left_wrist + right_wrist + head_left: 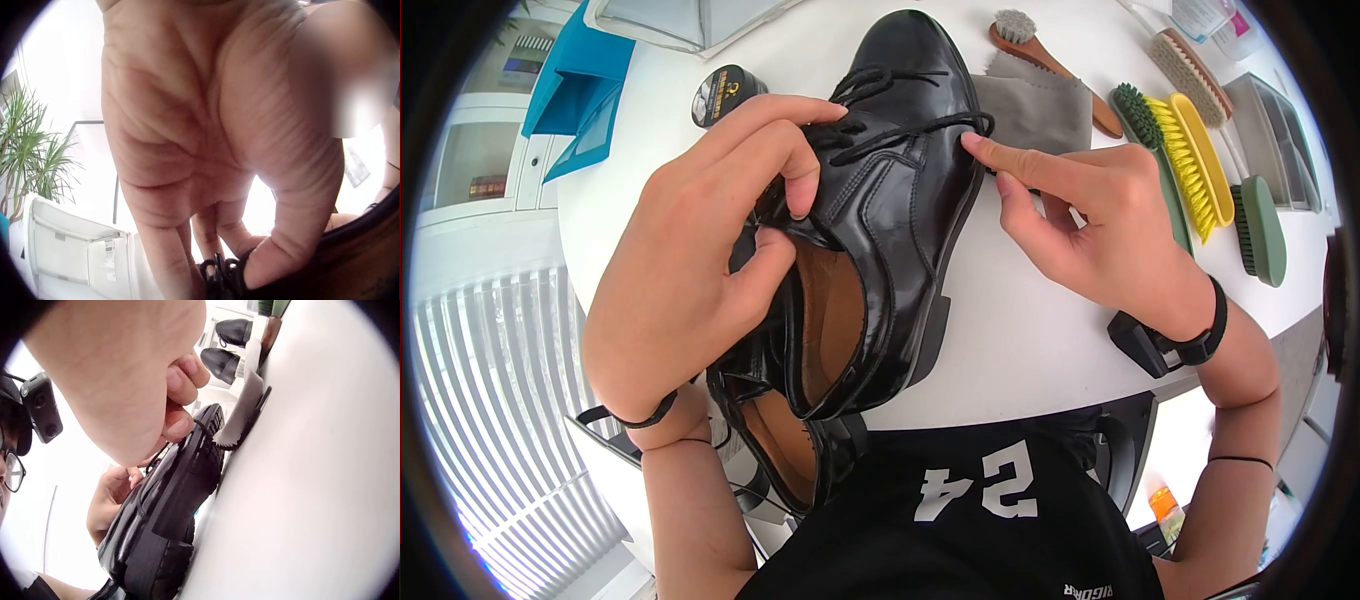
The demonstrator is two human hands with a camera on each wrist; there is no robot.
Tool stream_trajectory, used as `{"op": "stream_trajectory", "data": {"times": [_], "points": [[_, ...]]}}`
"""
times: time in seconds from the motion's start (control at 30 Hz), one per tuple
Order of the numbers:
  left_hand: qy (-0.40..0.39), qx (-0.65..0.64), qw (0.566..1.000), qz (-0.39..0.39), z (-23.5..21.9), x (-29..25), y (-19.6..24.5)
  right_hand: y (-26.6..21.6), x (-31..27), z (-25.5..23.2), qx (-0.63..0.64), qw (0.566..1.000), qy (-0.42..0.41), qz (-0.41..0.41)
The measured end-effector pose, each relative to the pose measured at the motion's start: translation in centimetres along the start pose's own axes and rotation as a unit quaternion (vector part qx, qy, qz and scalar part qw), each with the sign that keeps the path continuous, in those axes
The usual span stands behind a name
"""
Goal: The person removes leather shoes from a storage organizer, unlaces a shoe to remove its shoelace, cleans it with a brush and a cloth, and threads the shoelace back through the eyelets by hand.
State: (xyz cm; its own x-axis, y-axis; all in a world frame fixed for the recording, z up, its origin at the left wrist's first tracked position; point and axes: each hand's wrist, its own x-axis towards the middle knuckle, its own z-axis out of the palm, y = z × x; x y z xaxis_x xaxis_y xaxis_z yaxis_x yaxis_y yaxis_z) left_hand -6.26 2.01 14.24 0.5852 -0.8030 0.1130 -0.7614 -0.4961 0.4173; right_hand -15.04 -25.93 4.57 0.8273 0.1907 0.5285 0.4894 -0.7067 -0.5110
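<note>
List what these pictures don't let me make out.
Lower black shoe: toe, behind the left hand and upper black shoe, head view.
Grey cloth: part behind the upper black shoe, head view.
Round tin: fine print, too small, head view.
Clear bottle: cut off by top edge, head view.

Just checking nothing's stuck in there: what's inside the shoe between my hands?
In the black shoe, only brown lining shows through the opening. Further forward, the inside is covered by the upper, so I can't tell what's there.
</note>
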Motion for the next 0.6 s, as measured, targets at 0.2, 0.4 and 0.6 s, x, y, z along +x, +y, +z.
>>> {"op": "stream_trajectory", "data": {"times": [0.2, 0.4, 0.6], "points": [[-0.003, -0.009, 1.0, -0.024, -0.11, 0.01, 0.32, -0.01, -0.12, -0.28, 0.008, 0.999, -0.02, -0.029], [-0.005, -0.005, 1.0, -0.018, -0.09, -0.01, 0.18, -0.31, -0.41, -0.32, 0.016, 0.997, -0.032, -0.065], [-0.011, -0.002, 1.0, -0.024, -0.19, 0.04, 0.28, -0.39, -0.37, -0.51, 0.035, 0.989, -0.054, -0.13]]}}
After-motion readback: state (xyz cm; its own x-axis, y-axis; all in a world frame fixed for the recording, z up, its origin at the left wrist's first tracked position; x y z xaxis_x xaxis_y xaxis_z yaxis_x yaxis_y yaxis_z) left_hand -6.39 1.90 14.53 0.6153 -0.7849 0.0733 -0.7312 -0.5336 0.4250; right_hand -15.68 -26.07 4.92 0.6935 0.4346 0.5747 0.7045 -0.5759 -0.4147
